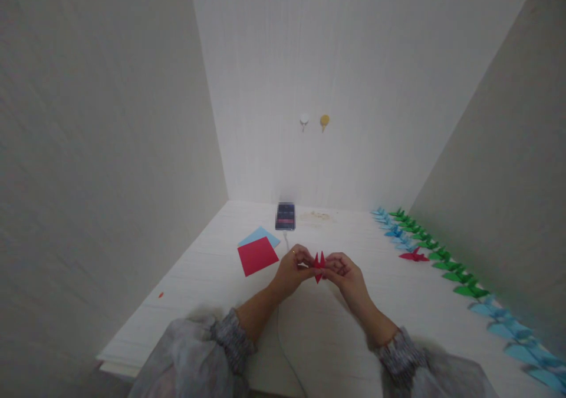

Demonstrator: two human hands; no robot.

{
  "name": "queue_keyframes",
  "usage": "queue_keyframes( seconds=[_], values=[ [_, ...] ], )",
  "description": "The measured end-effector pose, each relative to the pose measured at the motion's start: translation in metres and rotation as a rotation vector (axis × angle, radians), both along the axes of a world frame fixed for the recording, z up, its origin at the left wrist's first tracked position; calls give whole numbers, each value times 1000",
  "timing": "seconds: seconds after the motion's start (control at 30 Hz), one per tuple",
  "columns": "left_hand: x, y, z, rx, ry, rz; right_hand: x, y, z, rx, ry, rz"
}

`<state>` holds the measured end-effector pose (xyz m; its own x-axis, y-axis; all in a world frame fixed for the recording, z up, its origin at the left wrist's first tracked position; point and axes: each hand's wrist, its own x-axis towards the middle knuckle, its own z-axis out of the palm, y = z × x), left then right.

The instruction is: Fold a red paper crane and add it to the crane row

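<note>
Between my two hands, above the middle of the white table, is a small red folded paper (319, 263) with two narrow points sticking up and one pointing down. My left hand (292, 271) pinches its left side between thumb and fingers. From the right, my right hand (347, 273) grips the other side the same way. Parts of the paper are hidden behind the fingertips. Left of my left hand, a flat red paper sheet (257, 256) lies partly over a light blue sheet (260, 235).
A phone (285, 216) with a white cable (283, 342) lies near the back wall. Along the right side stand rows of green paper cranes (448, 265), light blue cranes (508, 330) and one red crane (414, 256). Two hooks (324, 120) are on the wall; walls enclose the table.
</note>
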<state>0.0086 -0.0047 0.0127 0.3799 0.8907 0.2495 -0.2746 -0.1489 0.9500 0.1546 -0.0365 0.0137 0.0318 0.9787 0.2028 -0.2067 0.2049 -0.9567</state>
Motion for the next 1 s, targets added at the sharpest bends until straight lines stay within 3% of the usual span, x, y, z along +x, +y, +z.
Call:
queue_keyframes(
  seconds=[0.43,1.0],
  values=[
    [2,-1,0,-168,-92,-48,-2,-3,1,-26,-5,-37],
    [1,1,-1,-188,-108,-10,-3,0,-4,-28,-70,-48]
  ],
)
